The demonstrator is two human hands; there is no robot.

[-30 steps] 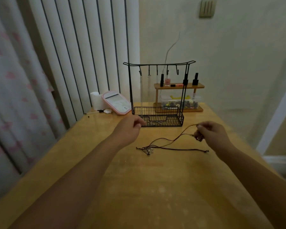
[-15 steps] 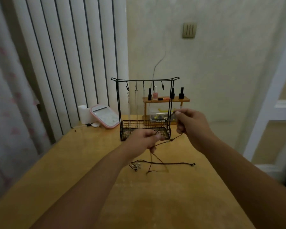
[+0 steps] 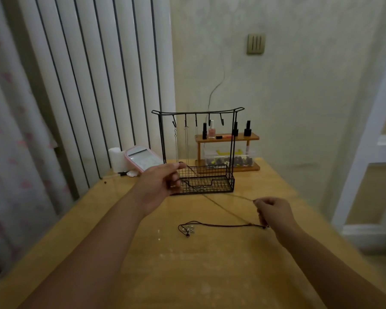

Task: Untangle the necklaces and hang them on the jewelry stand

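Since half a second ago both hands have parted, drawing the brown cord necklace taut between them. Left hand pinches one end before the jewelry stand; right hand grips the other, lower. Second cord necklace lies on the desk, beside the right hand.

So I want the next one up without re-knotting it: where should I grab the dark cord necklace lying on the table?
Pinch the dark cord necklace on its straight bare stretch, coming from above. The left end bunches into a loop with pale beads, likelier to snag, and the right hand already crowds the other end.
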